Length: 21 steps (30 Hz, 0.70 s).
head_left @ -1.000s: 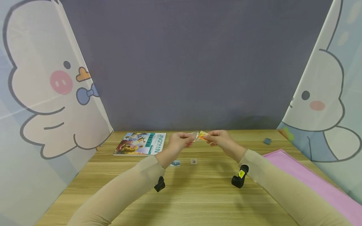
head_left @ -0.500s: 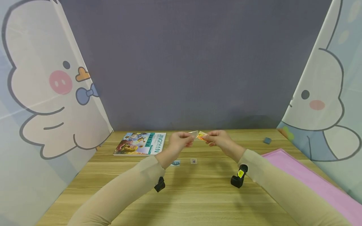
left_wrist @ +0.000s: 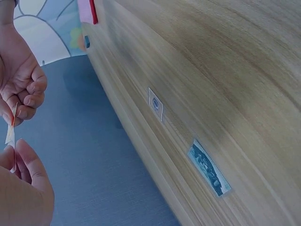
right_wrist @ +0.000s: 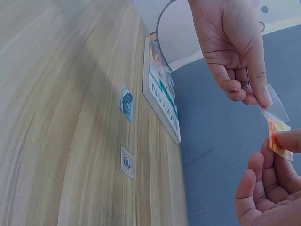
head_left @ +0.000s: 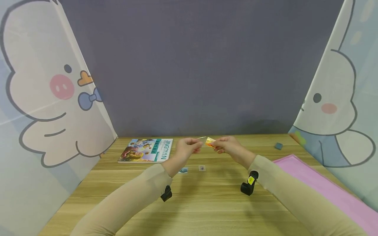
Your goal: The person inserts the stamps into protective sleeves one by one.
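Note:
Above the far part of the table, my left hand [head_left: 184, 149] pinches a small clear plastic sleeve [right_wrist: 276, 104] between thumb and fingers. Facing it, my right hand [head_left: 232, 147] pinches an orange-and-yellow stamp [right_wrist: 278, 140] by its edge. In the right wrist view the stamp's corner overlaps the end of the sleeve. From the head the sleeve shows nearly edge-on as a thin bright line. Below the hands on the wood lie a blue-green stamp [left_wrist: 209, 168], partly covered by the left wrist in the head view, and a small pale stamp [head_left: 202, 168].
A picture book [head_left: 146, 150] lies at the back left of the wooden table [head_left: 206, 203]. Toward the back right is a small blue-grey block [head_left: 279, 146]. A pink mat [head_left: 319, 186] covers the right side. A dark grey panel [head_left: 200, 65] stands behind the table.
The clear sleeve has tilted from showing its face to nearly edge-on. The orange stamp has shifted slightly left toward it. Both hands keep their pinch, almost in place.

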Motion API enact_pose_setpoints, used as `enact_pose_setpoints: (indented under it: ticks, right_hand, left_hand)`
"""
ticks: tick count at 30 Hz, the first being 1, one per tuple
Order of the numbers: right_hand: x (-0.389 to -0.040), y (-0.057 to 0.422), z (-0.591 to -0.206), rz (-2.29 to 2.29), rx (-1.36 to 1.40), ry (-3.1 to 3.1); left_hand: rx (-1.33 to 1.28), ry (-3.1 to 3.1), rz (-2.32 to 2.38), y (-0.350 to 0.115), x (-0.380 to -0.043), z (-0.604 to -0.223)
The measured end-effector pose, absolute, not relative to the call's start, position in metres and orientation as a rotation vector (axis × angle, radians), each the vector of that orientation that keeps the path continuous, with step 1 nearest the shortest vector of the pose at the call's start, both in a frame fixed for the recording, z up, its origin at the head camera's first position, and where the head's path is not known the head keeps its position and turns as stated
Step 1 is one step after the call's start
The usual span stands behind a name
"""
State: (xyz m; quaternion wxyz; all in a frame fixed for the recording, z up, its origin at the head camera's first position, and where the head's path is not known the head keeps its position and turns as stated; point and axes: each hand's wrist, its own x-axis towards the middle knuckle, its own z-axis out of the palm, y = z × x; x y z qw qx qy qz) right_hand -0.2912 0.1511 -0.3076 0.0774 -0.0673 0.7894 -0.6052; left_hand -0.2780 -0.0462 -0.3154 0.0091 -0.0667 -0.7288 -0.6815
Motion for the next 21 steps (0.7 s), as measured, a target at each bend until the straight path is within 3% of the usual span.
enact_pose_setpoints:
  ticks: [21]
  right_hand:
    - [-0.2895, 0.1491, -0.3066, -1.836, -0.174, 2.368]
  left_hand:
    - [-0.171, -2.306, -2.095, -0.0427, -0.2788, -0.3141]
